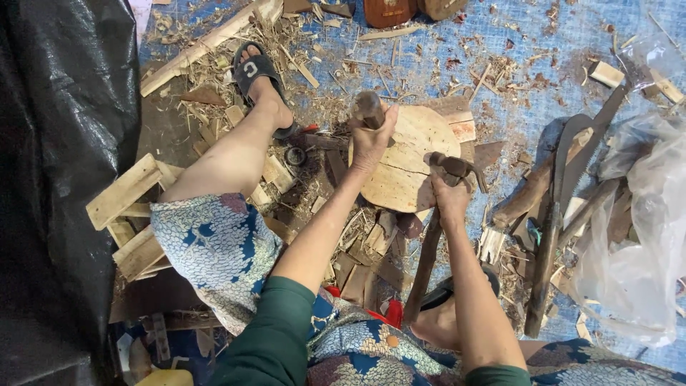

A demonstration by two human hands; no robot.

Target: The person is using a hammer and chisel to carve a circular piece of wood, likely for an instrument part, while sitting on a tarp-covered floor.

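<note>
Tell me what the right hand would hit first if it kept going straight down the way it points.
Probably the round wooden block. The right hand grips a hammer whose head sits right over the block's near edge, though the gap between them is hard to judge.

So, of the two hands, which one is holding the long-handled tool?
The right hand: it grips the hammer-like tool, whose long wooden handle runs back toward the body. The left hand holds only a short wooden piece.
</note>
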